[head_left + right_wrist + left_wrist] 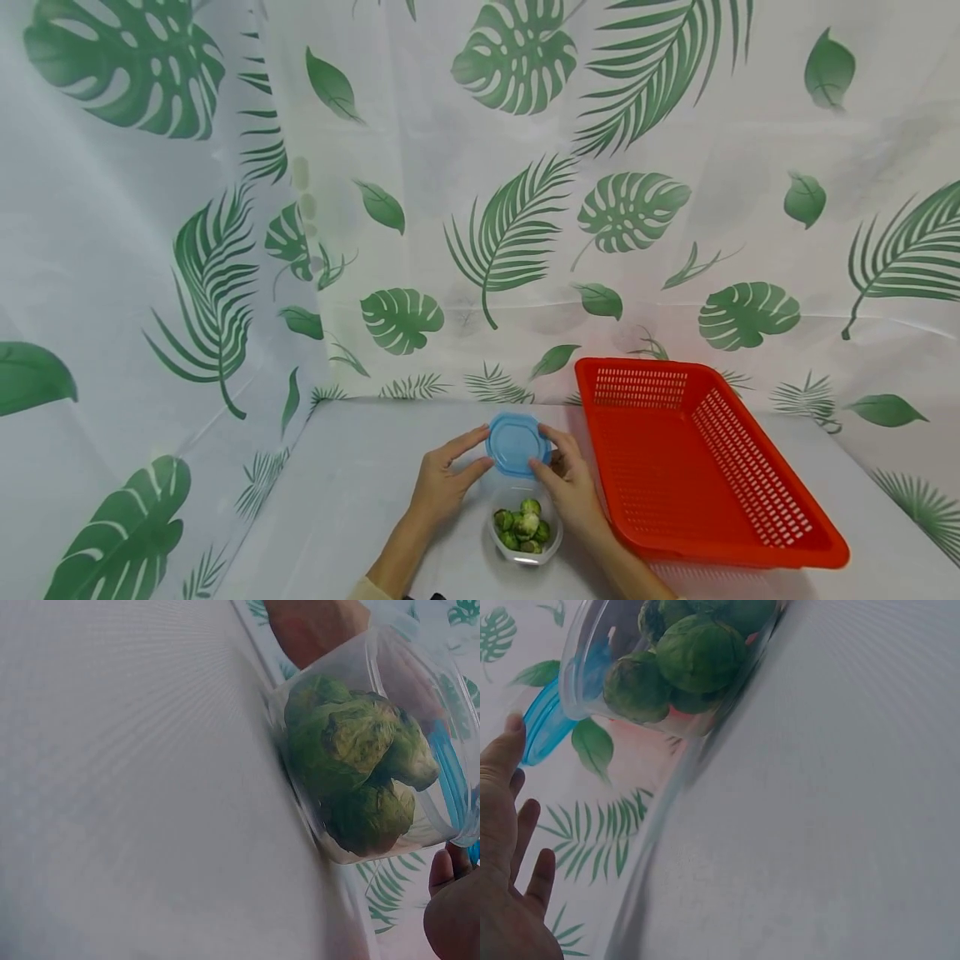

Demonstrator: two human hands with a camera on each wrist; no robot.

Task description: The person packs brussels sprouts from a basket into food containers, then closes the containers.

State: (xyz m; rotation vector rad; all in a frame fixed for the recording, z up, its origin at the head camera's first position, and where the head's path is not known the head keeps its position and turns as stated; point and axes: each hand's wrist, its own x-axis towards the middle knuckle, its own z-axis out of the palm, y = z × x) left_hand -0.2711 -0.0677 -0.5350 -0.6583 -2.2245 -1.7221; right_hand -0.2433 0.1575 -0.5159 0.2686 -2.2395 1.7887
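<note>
A light blue lid [513, 446] is held up between both hands just beyond a clear plastic container. My left hand [441, 482] pinches its left edge with thumb and fingertip, while my right hand [576, 485] grips the right edge. Below the lid, the container [528, 560] stands uncovered on the table with several Brussels sprouts [526, 525] inside. Through its wall the green sprouts [352, 750] show large in the right wrist view. From the left wrist, the lid [546, 727] appears tilted behind the container's rim, with the thumb against its edge.
To the right, a large red plastic basket [675, 467] with slotted sides sits close beside my right forearm. A white cloth [360, 475] covers the table. Behind and at the left hang white sheets [420, 258] printed with green leaves.
</note>
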